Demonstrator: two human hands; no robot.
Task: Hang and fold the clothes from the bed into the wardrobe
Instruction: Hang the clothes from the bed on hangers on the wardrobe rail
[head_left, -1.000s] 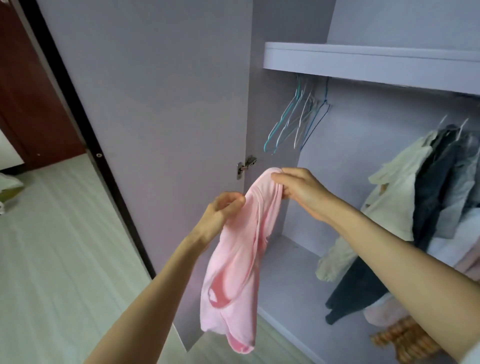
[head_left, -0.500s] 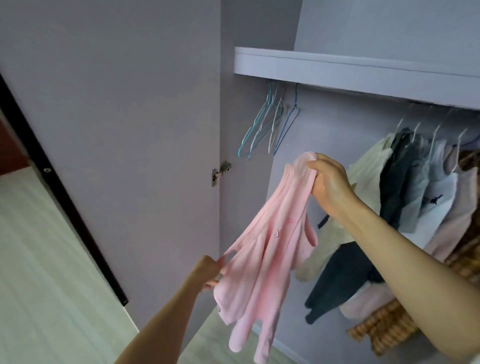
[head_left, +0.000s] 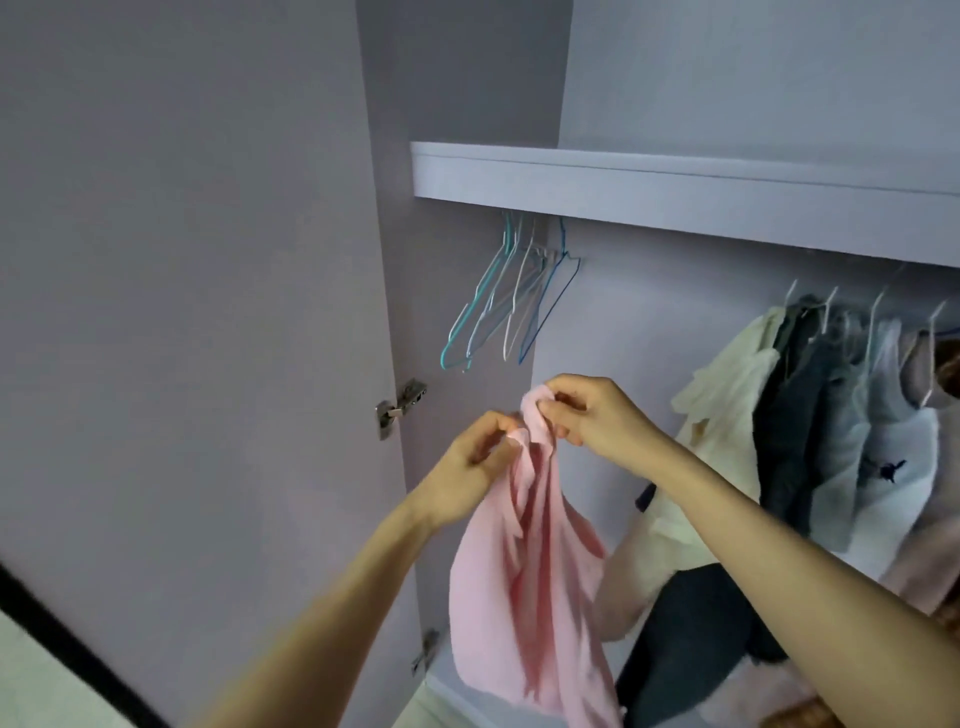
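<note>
The left hand (head_left: 475, 465) pinches one top edge of the pink top (head_left: 524, 587), and just to its right the right hand (head_left: 597, 421) pinches a bunched bit of the same edge, so the two hands nearly touch and the top hangs limp below them, in front of the open wardrobe. It looks light and very soft, with no stiffness of its own; it will sag and twist wherever it is not held, so the shoulders or neckline seem the best places to take hold when feeding a hanger in. Above the hands and slightly left hang the bare hangers (head_left: 511, 301), about four or five, too overlapped for an exact count. Right of the right hand hang the clothes (head_left: 831, 431), roughly six garments on one rail, and one shelf (head_left: 675, 192) runs above them all
</note>
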